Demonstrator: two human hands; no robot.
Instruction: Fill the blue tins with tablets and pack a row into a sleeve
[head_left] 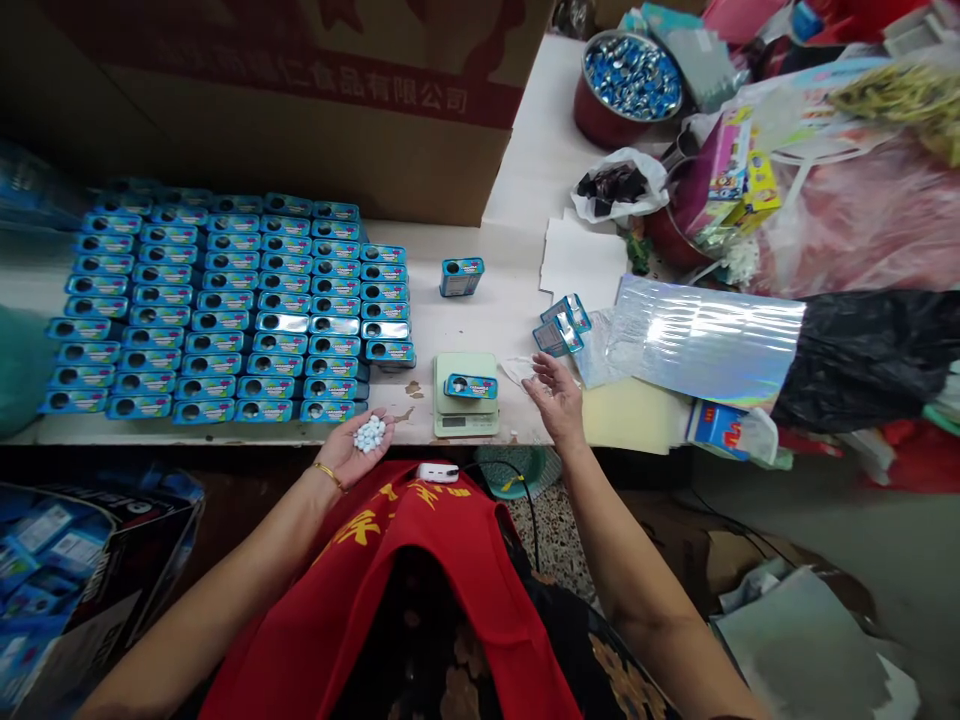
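cupped pellets on one side, loose fingers on the other

the fingers of the left hand (349,455) are partly curled, palm up, cradling a small heap of white pellets (370,433), smooth, rounded and matte. a gold bangle (328,473) circles that wrist. the fingers of the right hand (561,408) are moderately spread and lightly bent, gripping nothing that shows; a thin, crumpled white scrap (516,370) lies just beside them, and whether they touch it i cannot tell.

between the two hands sits a pale green scale (465,362), flat and squarish with a small display. on it lies a glossy blue tin (471,386), oblong with rounded corners and a dark round opening in its printed face, to the right of the left fingers and left of the right ones.

just beyond the right fingertips, two tilted tins (561,328) overlap on the white surface (420,325). farther out, a lone tin (461,277) stands behind the scale, and tight rows of tins (225,318) fill the left side. a brown cardboard box (300,150) rises behind them. to the right are a shiny, iridescent sheet (705,335) and, farther back, a red-sided bowl (609,128) of blue and silvery pieces.
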